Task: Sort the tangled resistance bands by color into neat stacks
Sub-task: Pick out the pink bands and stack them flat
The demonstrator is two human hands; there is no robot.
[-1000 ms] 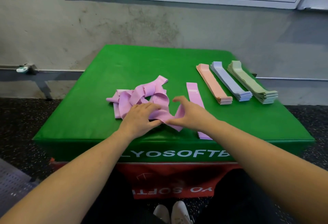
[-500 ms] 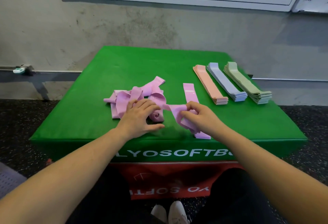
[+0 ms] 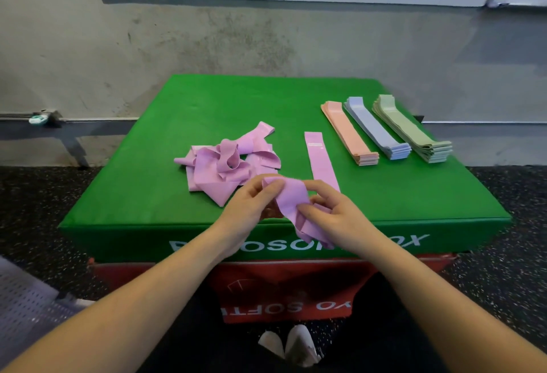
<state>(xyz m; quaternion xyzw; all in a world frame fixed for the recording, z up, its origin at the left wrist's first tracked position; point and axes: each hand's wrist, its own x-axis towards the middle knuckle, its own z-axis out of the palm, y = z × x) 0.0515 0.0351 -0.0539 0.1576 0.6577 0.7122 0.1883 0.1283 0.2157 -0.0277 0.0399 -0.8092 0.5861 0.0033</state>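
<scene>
Pink band: pinched by left hand and right hand.
Done: three stacks right of pink starter strip.
Left: pink tangle, left of strip.

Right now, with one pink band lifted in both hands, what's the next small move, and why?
Probably pull it flat between the left hand and right hand, then lay it on the flat pink band. The held pink band is still crumpled, and that lone strip starts the pink stack.
</scene>
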